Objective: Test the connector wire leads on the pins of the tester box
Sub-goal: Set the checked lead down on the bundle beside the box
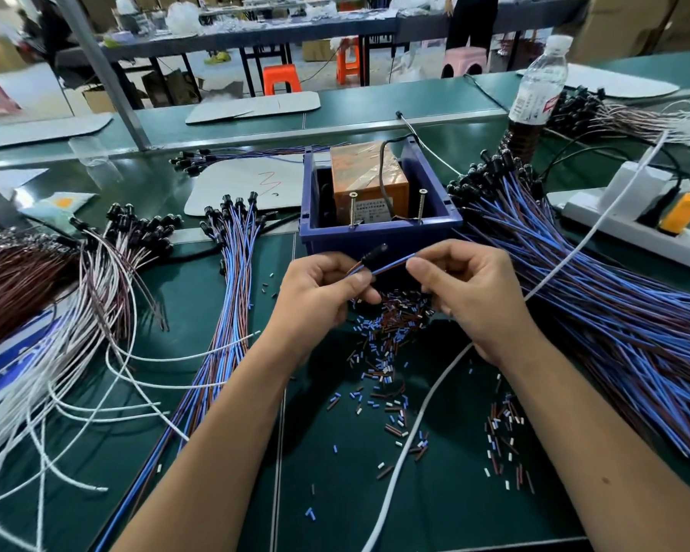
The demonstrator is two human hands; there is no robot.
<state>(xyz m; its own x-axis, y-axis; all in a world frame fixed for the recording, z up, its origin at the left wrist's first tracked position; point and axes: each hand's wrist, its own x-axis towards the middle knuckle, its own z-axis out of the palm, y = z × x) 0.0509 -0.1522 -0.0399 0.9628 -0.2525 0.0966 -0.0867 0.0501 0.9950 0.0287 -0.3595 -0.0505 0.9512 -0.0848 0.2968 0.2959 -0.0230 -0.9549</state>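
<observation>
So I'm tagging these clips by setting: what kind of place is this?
Probably a factory bench for cable assembly: piles of wire leads, a tester box in a blue bin, and long worktables behind.

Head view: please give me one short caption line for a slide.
Both hands, left hand and right hand, pinch a blue-and-brown connector wire before the tester box with two upright pins.
</observation>
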